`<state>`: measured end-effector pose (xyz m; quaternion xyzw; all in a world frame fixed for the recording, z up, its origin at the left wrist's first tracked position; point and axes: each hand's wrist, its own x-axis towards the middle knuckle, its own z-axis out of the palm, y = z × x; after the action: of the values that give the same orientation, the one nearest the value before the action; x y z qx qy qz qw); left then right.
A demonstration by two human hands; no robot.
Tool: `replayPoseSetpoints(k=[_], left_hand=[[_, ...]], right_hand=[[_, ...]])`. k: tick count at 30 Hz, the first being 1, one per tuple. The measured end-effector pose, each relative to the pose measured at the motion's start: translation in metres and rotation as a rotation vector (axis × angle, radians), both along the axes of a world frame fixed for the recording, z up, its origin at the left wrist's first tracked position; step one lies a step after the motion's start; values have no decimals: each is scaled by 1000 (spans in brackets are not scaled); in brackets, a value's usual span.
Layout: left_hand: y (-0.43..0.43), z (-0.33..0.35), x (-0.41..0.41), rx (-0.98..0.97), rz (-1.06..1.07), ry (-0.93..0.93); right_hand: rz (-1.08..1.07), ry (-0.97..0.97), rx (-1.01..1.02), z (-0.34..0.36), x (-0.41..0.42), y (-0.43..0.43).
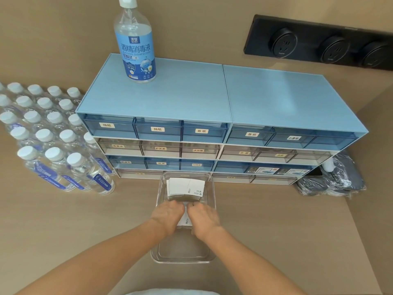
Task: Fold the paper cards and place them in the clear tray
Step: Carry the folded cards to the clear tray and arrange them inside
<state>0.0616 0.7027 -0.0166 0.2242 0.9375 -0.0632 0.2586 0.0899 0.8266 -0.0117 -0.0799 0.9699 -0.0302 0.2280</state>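
Mid-task, by the look of things. 1 clear tray (pixel 209 255) on the tan counter, short end pointing at the blue drawer cabinet (pixel 212 99) just beyond. Inside the tray's far half, a stack of white paper cards (pixel 186 187), fanned slightly; too many thin edges to count. Cannot tell for sure whether that stack is the folded pile or the supply. Near end of the tray bare.

Over the tray's middle, 2 hands, knuckles up. Left hand (pixel 169 216) and right hand (pixel 203 218) both curled narrow, fingertips meeting above 1 white card (pixel 185 220) pinched between them; only a sliver of that card visible in the gap. Probably being creased or set down; exact step unclear, since the fingers hide the fold.

Judged from this: some cards already in the tray, at least 1 in hand, share remaining unknown.

Counts around the tray: 1 spray bottle (pixel 136 50) of disinfectant standing on the cabinet top, left section. About 20 water bottles (pixel 53 137) with white caps packed left of the cabinet, some cut off at the frame edge. 1 black socket strip (pixel 319 44) on the wall behind the cabinet, 3 round outlets. 1 dark plastic-wrapped bundle (pixel 333 179) right of the cabinet.
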Motion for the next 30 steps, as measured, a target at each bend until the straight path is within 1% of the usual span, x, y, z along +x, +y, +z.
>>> replayPoseSetpoints(k=[12,17,23,30], left_hand=[[-1,-6,2,13,-44,21],[-5,-7,2,21,-80,22],[-6,-11,6,-11,-85,-14],[-3,-16,11,-48,-104,12]], right_hand=[[-30,32,29,-5,7,-2],[4,15,42,-6,8,3],[43,-18,50,-9,9,6],[54,-28,81,-13,10,4]])
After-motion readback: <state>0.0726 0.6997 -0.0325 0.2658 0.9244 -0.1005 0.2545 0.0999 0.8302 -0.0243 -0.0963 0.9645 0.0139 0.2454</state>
